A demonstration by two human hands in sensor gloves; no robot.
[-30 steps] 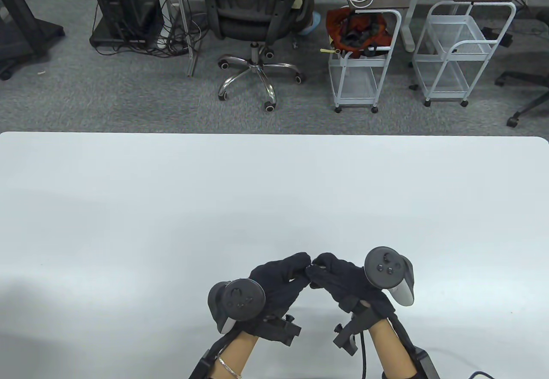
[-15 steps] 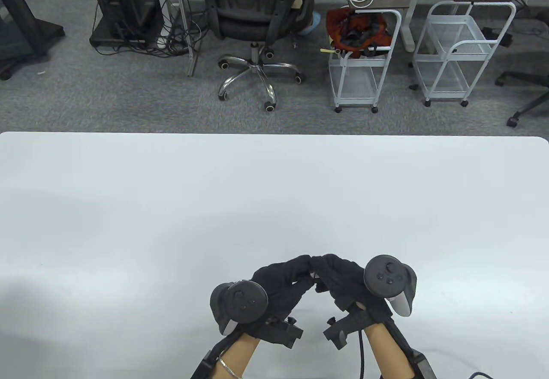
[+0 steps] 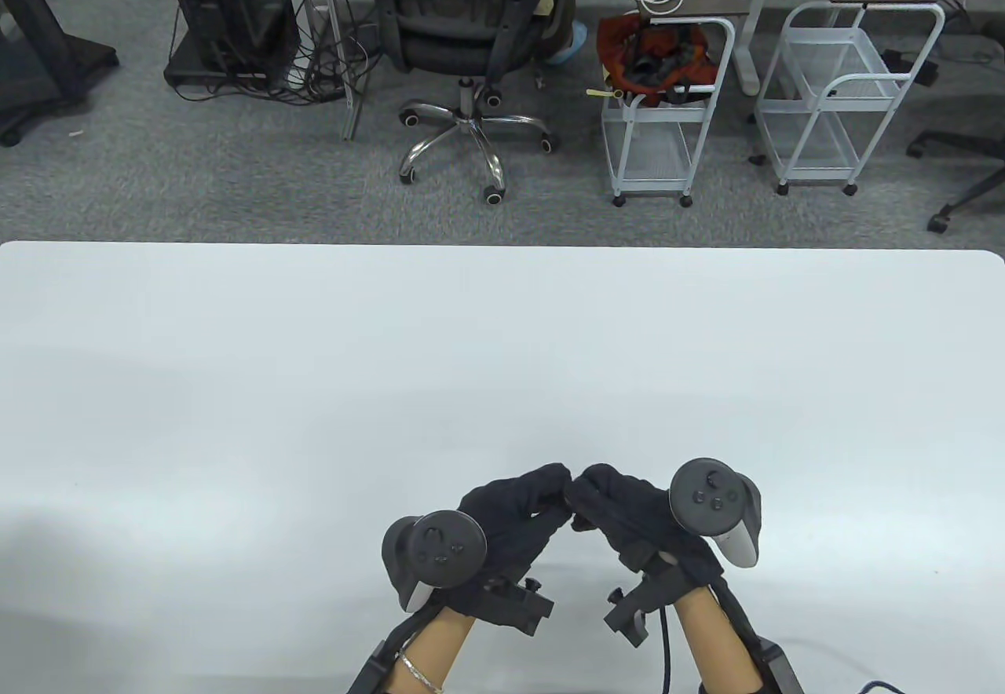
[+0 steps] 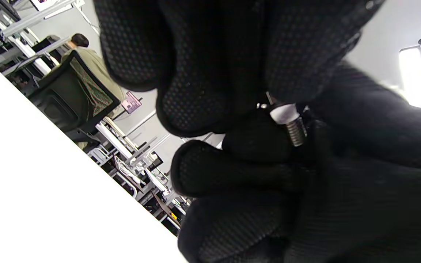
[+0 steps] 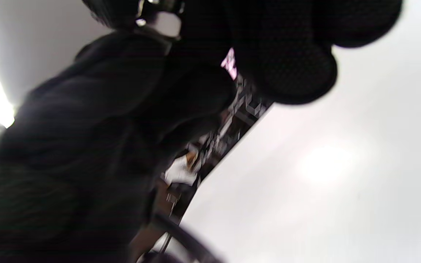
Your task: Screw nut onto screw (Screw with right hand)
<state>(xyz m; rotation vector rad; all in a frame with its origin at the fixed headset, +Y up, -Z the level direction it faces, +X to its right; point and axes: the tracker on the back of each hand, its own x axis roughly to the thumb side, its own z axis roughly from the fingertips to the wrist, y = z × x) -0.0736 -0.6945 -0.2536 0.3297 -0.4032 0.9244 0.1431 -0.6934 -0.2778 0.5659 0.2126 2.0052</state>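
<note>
Both hands meet fingertip to fingertip just above the counter, near its front edge. The left hand pinches the screw by its head end; the right hand closes on its threaded end, hiding the nut. Bare counter spreads wide to the far edge and both sides.

Left hand and right hand: black knit gloves, dotted grip texture on fingers. Dark grey round-faced trackers on each. Bare forearms; black cables; thin silver bracelet on left wrist.
</note>
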